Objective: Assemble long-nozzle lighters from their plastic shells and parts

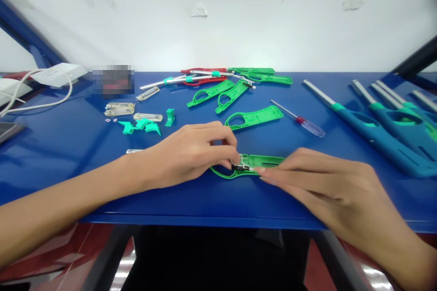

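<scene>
A green lighter casing half (pixel 264 160) lies near the front edge of the table, its hollow inner side facing up. In it sits a small black igniter (pixel 240 168) with a thin white wire (pixel 242 160). My left hand (pixel 194 150) pinches the igniter and wire at the finger-loop end; its fingertips are partly hidden. From the right, my right hand (pixel 324 182) has thumb and fingers closed on the casing, the thumb tip beside the igniter's pale end. A metal tube (pixel 132 151) shows partly behind my left wrist.
Behind lie another green casing half (pixel 261 117), a screwdriver (pixel 300 120) and metal tubes (pixel 184 80). Teal triggers (pixel 146 126) and clear fuel tanks (pixel 119 110) rest at left. Several blue lighters (pixel 382 132) lie right. A white cable (pixel 70 88) is at far left.
</scene>
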{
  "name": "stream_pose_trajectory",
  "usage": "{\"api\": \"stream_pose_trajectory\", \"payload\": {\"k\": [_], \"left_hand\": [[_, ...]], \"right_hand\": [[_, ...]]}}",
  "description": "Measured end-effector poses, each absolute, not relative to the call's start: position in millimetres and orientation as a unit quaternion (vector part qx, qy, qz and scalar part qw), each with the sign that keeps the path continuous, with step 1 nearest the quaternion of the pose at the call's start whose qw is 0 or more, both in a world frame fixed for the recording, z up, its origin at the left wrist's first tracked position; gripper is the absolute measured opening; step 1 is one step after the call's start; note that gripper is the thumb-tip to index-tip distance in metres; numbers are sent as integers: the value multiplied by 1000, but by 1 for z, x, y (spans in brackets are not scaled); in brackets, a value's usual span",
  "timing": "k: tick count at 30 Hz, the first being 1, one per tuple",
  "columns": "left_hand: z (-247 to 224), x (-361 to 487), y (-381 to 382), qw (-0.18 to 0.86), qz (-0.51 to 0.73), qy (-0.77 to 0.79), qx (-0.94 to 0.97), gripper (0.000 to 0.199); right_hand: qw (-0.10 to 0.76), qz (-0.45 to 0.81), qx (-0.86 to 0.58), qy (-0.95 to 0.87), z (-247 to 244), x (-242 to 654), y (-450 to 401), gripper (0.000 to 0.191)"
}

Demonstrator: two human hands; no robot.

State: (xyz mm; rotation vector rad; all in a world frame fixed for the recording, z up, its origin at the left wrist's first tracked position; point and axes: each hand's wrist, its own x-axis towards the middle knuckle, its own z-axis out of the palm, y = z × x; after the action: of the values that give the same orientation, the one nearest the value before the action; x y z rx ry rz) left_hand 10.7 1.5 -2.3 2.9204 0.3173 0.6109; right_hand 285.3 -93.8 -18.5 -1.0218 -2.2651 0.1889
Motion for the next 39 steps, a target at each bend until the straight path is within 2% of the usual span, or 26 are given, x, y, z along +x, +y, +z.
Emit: {"api": "stream_pose_trajectory", "payload": {"k": [9, 15, 22, 32, 36, 39], "left_hand": [[-6, 13, 1, 38, 223, 109, 968, 22], [-5, 10, 2, 52, 206, 89, 973, 38], [0, 7, 1, 40, 137, 100, 985, 51], [5, -1, 0, 136, 187, 174, 957, 35], [9, -5, -1, 141, 198, 206, 948, 20], [12, -6, -2, 140, 197, 219, 945, 22]], "right_hand": [[328, 89, -391, -856, -21, 283, -90, 23], [322, 72, -394, -858, -20, 283, -89, 23], [319, 60, -412, -851, -23, 285, -92, 14], [308, 18, -414, -856, -21, 284, -97, 17], [318, -4, -415, -852, -21, 284, -100, 17], [340, -23, -437, -832, -21, 280, -105, 19]]}}
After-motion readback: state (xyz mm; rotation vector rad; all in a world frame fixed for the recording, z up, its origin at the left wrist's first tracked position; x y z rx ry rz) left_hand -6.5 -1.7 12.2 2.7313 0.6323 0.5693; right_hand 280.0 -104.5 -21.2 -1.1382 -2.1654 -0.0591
